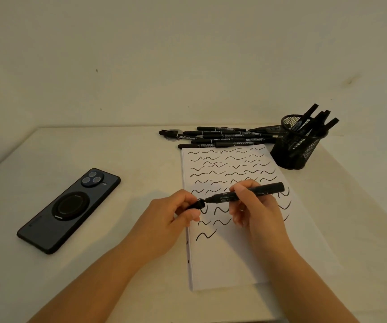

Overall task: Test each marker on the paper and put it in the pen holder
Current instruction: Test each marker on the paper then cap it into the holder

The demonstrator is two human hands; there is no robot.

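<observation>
My right hand [255,206] grips a black marker [267,190] held level above the paper [225,259], its bare tip pointing left. My left hand [176,215] pinches the marker's black cap [197,204], whose open end sits just off the tip. The white paper carries many black wavy test strokes. A pile of several black markers [220,137] lies at the paper's far edge. To the right of the pile stands the black mesh pen holder [292,150] with several markers upright in it.
A dark phone [69,209] lies face down on the left part of the white table [129,159]. A pale wall rises just behind the table. A small round clear disc [172,134] lies under the left end of the marker pile.
</observation>
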